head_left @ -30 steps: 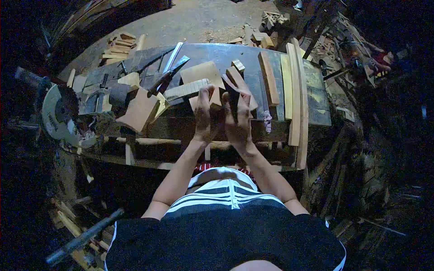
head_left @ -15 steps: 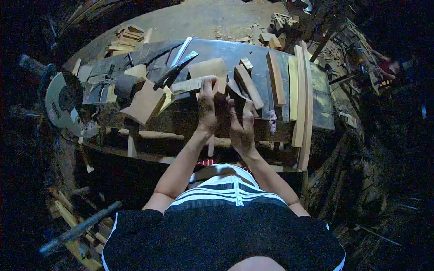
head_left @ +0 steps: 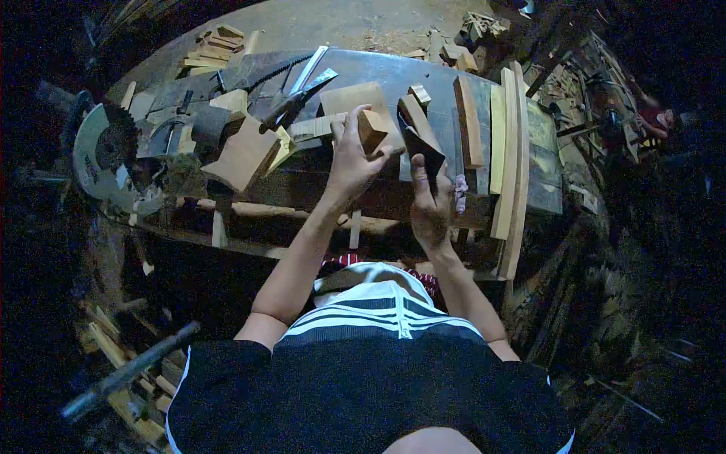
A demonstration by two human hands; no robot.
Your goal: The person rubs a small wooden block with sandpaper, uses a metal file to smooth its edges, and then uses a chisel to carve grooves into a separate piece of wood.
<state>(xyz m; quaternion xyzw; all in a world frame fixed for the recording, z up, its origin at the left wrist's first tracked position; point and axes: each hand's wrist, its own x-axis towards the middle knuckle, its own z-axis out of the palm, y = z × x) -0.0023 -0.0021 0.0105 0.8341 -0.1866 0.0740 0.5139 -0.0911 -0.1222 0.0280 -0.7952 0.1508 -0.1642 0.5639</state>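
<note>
My left hand (head_left: 352, 155) is wrapped round a small wooden block (head_left: 371, 130), whose end face shows beside the fingers. My right hand (head_left: 432, 208) grips a dark, thin, curved sheet (head_left: 426, 150) between thumb and fingers, in front of a wood piece (head_left: 412, 112) lying on the bench. A flat light board (head_left: 355, 97) lies just beyond the left hand. To its left a pale ridged strip (head_left: 311, 128) reaches toward that hand.
A circular saw (head_left: 106, 159) stands at the bench's left end. A handsaw (head_left: 291, 102) and wide wooden pieces (head_left: 242, 155) lie nearer. Long planks (head_left: 519, 166) cross the right side of the bench (head_left: 541, 185). A person (head_left: 655, 117) is at far right.
The two hands have moved apart. My left hand has turned, showing the block in its fingers; my right hand has shifted right with the dark sheet, which now stands more upright.
</note>
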